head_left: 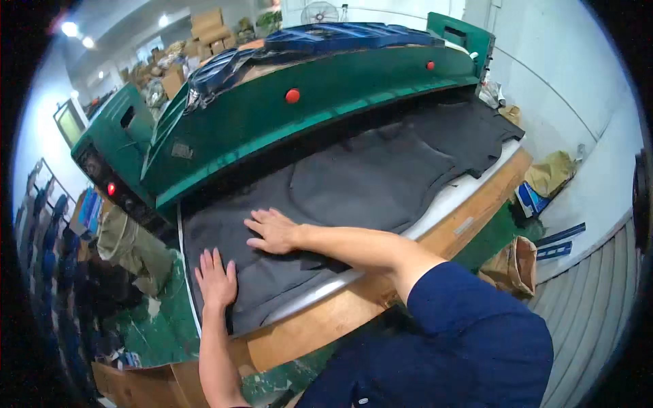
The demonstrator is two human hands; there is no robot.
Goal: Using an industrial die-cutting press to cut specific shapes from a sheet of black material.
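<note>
Dark grey fabric pieces [360,183] lie spread over a white-topped bed [442,197] that runs under a green press machine [238,136]. Flat on the fabric near its left end rests my left hand [217,280], fingers stretched out. My right hand [273,231] presses on the same cloth a little farther in, its fingers spread and its palm down. Neither hand grips anything. The far edge of the fabric disappears into the dark gap below the machine's green beam. Small cut edges and notches show along the fabric's right end.
A wooden board [326,319] edges the bed on my side. Red buttons [292,96] sit on the beam. Blue curved pieces [354,35] lie atop the machine. Sacks [132,248] stand at left, an open brown bag [513,266] at right, and a cardboard box [149,386] at lower left.
</note>
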